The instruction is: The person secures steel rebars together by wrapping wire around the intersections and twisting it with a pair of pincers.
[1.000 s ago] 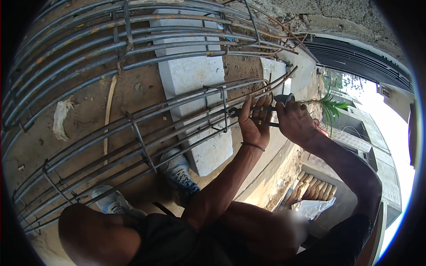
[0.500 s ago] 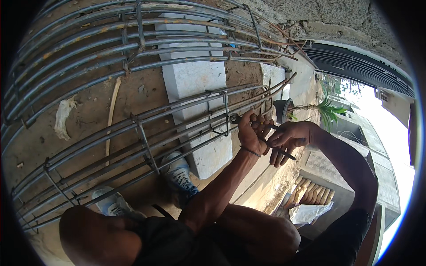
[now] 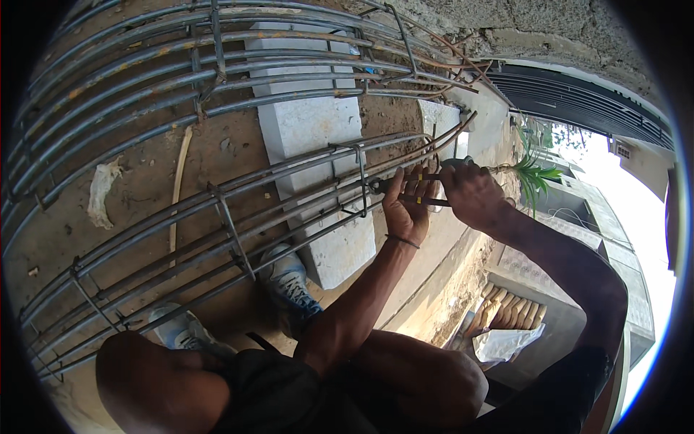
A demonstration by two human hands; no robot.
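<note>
My left hand (image 3: 406,211) is curled round dark long-handled pliers (image 3: 426,177) with yellow bands on the handles. Their head (image 3: 377,186) sits on the near steel rebar cage (image 3: 235,235), close to a square tie. My right hand (image 3: 473,194) is closed on the handle ends, to the right of my left hand. Whether the jaws grip wire or bar is too small to tell. The cage lies across a white block (image 3: 322,134) beside my shoes (image 3: 285,286).
A second rebar cage (image 3: 159,79) runs along the top. A pale stick (image 3: 179,188) and plastic scrap (image 3: 103,192) lie on the dirt. At right are a potted plant (image 3: 535,173), a rough concrete edge (image 3: 571,40), a dark grille (image 3: 571,98) and stacked sacks (image 3: 517,311).
Half a second ago my right hand was lower with fingers spread over the handles. It has moved up and closed on them again, and the handles have swung upward.
</note>
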